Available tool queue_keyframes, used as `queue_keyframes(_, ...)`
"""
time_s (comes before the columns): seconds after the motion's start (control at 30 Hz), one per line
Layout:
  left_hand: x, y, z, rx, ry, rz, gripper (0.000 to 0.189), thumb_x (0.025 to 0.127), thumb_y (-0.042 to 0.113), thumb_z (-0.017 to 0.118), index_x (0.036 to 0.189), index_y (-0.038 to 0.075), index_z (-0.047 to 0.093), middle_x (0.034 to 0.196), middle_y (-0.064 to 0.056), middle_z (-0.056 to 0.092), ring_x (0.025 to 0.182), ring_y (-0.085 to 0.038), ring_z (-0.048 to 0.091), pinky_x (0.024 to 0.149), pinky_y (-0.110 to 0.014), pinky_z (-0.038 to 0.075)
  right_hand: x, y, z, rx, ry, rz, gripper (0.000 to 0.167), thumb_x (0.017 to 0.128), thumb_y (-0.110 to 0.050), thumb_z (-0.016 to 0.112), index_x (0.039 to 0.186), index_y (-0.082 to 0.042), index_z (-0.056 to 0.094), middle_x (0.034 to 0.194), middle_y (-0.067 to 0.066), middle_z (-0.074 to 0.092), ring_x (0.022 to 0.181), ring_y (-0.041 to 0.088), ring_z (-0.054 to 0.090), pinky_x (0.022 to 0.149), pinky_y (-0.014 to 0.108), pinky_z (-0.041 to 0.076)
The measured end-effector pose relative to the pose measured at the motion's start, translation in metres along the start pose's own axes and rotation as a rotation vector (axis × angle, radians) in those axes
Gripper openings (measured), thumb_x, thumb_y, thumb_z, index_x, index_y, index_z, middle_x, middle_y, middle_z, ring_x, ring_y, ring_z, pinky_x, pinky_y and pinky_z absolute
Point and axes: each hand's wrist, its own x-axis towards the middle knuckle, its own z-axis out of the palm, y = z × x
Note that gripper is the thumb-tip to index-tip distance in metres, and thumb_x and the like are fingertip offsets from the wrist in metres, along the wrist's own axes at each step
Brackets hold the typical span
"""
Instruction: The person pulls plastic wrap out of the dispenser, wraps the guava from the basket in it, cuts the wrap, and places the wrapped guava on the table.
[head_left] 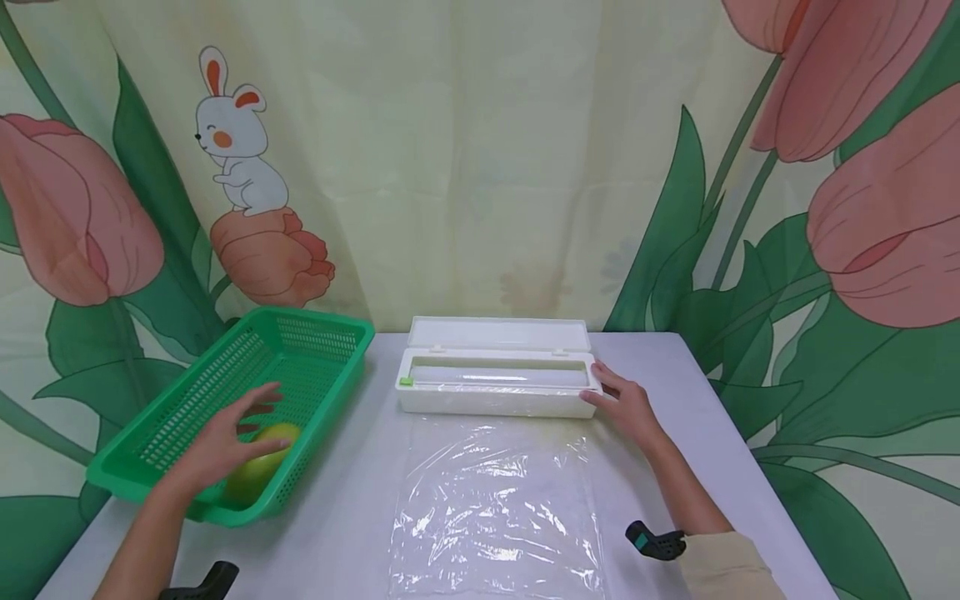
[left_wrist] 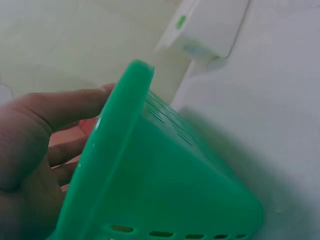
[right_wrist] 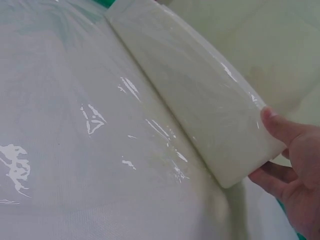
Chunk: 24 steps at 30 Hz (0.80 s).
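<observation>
My left hand reaches into the green plastic basket, its fingers spread loosely over a yellow-green round fruit. In the left wrist view the basket's rim hides part of that hand, and the fruit is out of sight there. My right hand holds the right end of a white cling film dispenser, thumb at the upper edge and fingers lower on the end. The dispenser's lid is raised at the back. A sheet of clear cling film extends from it over the table toward me.
A white-covered table carries everything, with the basket left of the dispenser. Behind the far edge hangs a curtain printed with tulips and a rabbit. A small green slider sits at the dispenser's left end. Each wrist wears a black camera.
</observation>
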Motion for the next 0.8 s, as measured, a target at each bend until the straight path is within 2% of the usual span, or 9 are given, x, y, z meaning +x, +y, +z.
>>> queue_keyframes(0.1, 0.001, -0.002, 0.001, -0.001, -0.011, -0.018, 0.086, 0.084, 0.03, 0.075, 0.15, 0.004, 0.026, 0.14, -0.025, 0.046, 0.121, -0.047, 0.048, 0.094, -0.062, 0.045, 0.0, -0.001, 0.001, 0.011, 0.003, -0.003, 0.078, 0.088, -0.04, 0.068, 0.15, -0.008, 0.031, 0.158, 0.011, 0.025, 0.14, 0.035, 0.038, 0.105, 0.042, 0.041)
queue_keyframes(0.2, 0.001, -0.006, 0.003, 0.016, -0.016, -0.033, 0.087, 0.084, 0.031, 0.075, 0.149, 0.002, 0.026, 0.14, -0.027, 0.045, 0.122, -0.048, 0.046, 0.093, -0.064, 0.045, -0.001, -0.003, 0.001, 0.018, 0.008, -0.013, 0.077, 0.088, -0.038, 0.069, 0.149, -0.008, 0.032, 0.158, 0.011, 0.026, 0.139, 0.035, 0.039, 0.105, 0.042, 0.042)
queue_keyframes(0.47, 0.003, -0.018, 0.012, 0.092, -0.075, -0.099, 0.083, 0.083, 0.034, 0.076, 0.143, -0.005, 0.034, 0.134, -0.032, 0.048, 0.117, -0.051, 0.048, 0.084, -0.06, 0.048, -0.001, -0.002, 0.002, 0.016, 0.016, -0.029, 0.077, 0.088, -0.036, 0.069, 0.149, -0.007, 0.033, 0.158, 0.011, 0.027, 0.138, 0.035, 0.04, 0.104, 0.041, 0.042)
queue_keyframes(0.63, 0.003, -0.016, 0.013, 0.105, -0.11, -0.15, 0.08, 0.083, 0.033, 0.075, 0.142, -0.005, 0.036, 0.136, -0.032, 0.046, 0.115, -0.048, 0.05, 0.079, -0.053, 0.05, -0.001, 0.0, 0.003, 0.008, 0.028, -0.035, 0.076, 0.087, -0.035, 0.07, 0.148, -0.007, 0.033, 0.157, 0.012, 0.028, 0.138, 0.035, 0.041, 0.104, 0.041, 0.042)
queue_keyframes(0.8, 0.003, -0.017, 0.011, 0.113, -0.146, -0.162, 0.08, 0.082, 0.035, 0.075, 0.141, -0.006, 0.039, 0.136, -0.033, 0.047, 0.111, -0.045, 0.053, 0.078, -0.048, 0.05, -0.003, -0.001, 0.002, 0.008, 0.031, -0.024, 0.077, 0.087, -0.036, 0.07, 0.149, -0.008, 0.033, 0.157, 0.011, 0.027, 0.138, 0.035, 0.04, 0.105, 0.041, 0.041)
